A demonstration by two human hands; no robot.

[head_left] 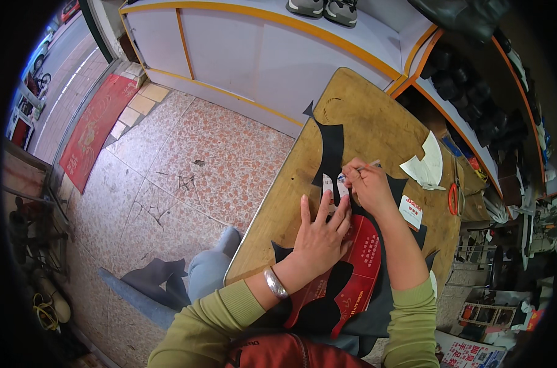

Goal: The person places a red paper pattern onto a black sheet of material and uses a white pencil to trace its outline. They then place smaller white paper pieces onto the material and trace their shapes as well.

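Observation:
My left hand lies with fingers spread, pressing a red-and-white card pattern onto black leather-like sheet material. The pattern has curved, cut-out edges, with black showing through its gaps. Just beyond the left fingertips, my right hand is closed around a thin pen-like tool, of which only the upper end shows. Its tip is hidden by the fingers, near the white end of the card. A narrow black strip with curved sides stretches from there toward the table's far end.
On the wooden table, right of my hands, are a cut white card, a small red-and-white card and orange-handled scissors. Black scraps lie low on the left. A white cabinet borders the far side.

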